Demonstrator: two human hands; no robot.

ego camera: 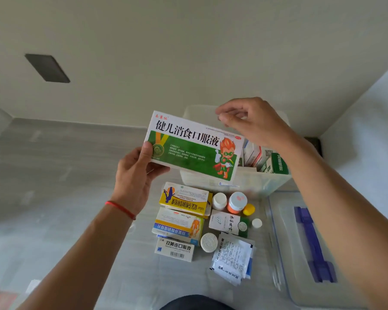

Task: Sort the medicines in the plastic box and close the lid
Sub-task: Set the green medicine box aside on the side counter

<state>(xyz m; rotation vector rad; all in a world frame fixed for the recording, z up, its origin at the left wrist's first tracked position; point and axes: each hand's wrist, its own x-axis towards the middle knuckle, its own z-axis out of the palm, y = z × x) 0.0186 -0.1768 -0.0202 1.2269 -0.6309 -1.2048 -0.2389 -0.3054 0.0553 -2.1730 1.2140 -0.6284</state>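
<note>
I hold a large green and white medicine box with a cartoon figure up in front of me, above the clear plastic box. My left hand grips its lower left corner. My right hand pinches its upper right edge. The plastic box stands on the floor against the wall with several cartons upright inside it. Its clear lid with a blue handle lies flat on the floor to the right.
On the floor in front of the plastic box lie a yellow carton, an orange and blue carton, a white carton, several small bottles, a round white jar and paper sachets. A wall corner is at right.
</note>
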